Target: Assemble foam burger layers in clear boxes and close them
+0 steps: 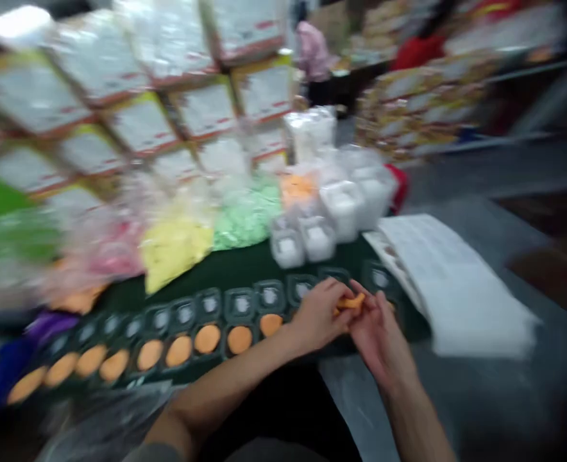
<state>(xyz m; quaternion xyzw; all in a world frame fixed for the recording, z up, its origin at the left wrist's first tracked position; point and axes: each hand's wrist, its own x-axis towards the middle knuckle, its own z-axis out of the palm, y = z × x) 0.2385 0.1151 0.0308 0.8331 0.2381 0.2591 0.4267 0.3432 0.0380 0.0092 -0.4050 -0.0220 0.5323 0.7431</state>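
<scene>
A small soft-looking orange piece (351, 302) is between my two hands, above the right end of the rows of containers. My left hand (321, 313) reaches across and pinches it between thumb and fingers. My right hand (378, 340), palm turned up, has its fingers curled against the piece from the other side. Below and to the left runs a row of clear containers with round orange discs (240, 339) in them. Their open lids, each with a whitish mark, form a second row, such as this lid (239, 304). My hands hide the containers beneath them.
Bags of yellow pieces (177, 247), green pieces (247, 215) and pink pieces (118, 249) line the dark green table's (230, 266) back. Stacked clear containers (316, 237) and white sheets (456, 282) stand right. Behind rise stacked boxes (142, 122); a person in pink (311, 48) is farther off.
</scene>
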